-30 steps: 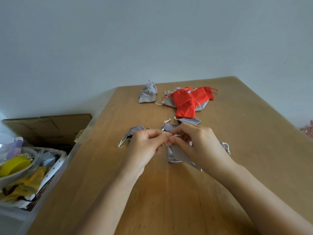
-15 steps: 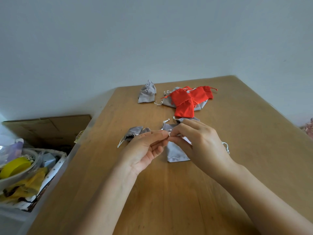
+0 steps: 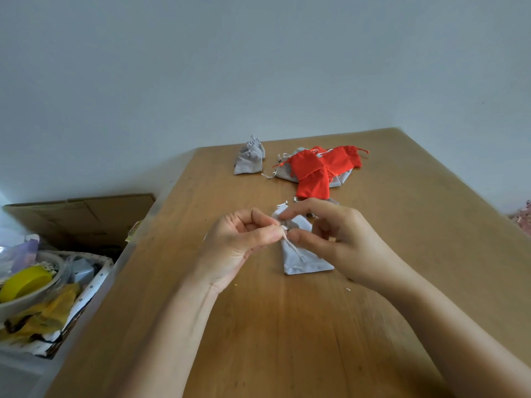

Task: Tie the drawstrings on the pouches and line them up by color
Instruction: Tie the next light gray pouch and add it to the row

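Left hand [image 3: 238,242] and right hand [image 3: 344,242] each pinch the drawstring [image 3: 293,248] of a grey pouch [image 3: 304,262]; red pouches [image 3: 311,168] lie at twelve o'clock.

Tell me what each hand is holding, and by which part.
Left hand pinches the drawstring at the gathered neck of the grey pouch, thumb against forefinger. Right hand pinches at the same neck; whether cord or fabric cannot be told.

Wall [image 3: 258,67]: plain, pale grey-blue, softly and evenly lit. Surface [image 3: 287,340]: warm brown wood with visible grain, far edge toward the wall. Cardboard box [image 3: 86,219]: brown, stood lower, left of the surface. Basket [image 3: 97,271]: dotted fabric lining, held a grey bowl [image 3: 17,304] and yellow clutter.
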Motion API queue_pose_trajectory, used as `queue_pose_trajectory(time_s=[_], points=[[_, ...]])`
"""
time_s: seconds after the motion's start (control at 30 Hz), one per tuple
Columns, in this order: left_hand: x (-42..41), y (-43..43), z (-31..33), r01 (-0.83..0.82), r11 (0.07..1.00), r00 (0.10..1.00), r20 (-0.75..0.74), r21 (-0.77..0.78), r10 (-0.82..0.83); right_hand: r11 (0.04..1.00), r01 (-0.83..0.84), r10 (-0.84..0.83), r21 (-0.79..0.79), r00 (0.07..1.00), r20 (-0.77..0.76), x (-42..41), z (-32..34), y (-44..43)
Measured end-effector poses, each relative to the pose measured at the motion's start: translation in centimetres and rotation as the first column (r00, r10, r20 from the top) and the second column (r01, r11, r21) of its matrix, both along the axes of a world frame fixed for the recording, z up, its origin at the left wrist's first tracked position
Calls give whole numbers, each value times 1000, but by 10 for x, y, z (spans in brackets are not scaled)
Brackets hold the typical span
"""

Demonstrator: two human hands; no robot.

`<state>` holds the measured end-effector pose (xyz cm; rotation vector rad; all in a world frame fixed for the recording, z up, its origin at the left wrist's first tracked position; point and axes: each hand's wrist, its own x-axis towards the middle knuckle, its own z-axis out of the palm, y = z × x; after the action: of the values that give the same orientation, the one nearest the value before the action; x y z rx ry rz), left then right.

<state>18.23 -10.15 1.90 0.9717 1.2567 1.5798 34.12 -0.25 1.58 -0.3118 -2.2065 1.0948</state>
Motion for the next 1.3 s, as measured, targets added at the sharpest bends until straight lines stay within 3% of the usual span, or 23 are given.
queue_pose_trajectory(time_s=[0.07, 0.37, 0.47, 0.7, 0.9, 1.1, 1.3], points=[[1, -1, 1, -4, 1000, 1000, -24, 12, 5, 999, -43, 44, -31, 999, 18, 2, 1, 1], [4, -1, -1, 47, 999, 998, -41, 19, -46, 988, 34, -38, 148, 999, 27, -1, -1, 0], [7, -2, 2, 55, 998, 998, -43, 13, -54, 991, 85, -87, 106, 996, 21, -1, -2, 0], [4, -3, 4, 99, 994, 995, -8, 47, -99, 996, 34, -35, 78, 999, 11, 2, 0, 2], [-4, -6, 5, 159, 987, 977, -149, 31, -153, 989, -29, 28, 146, 1000, 12, 3, -1, 3], [-3, -9, 8, 21, 1000, 925, -379, 5, -17, 992, -68, 60, 108, 995, 78, 4, 1, 2], [3, -4, 1, -84, 992, 830, -545, 91, 121, 995, -40, 31, 87, 995, 99, 4, 3, 2]])
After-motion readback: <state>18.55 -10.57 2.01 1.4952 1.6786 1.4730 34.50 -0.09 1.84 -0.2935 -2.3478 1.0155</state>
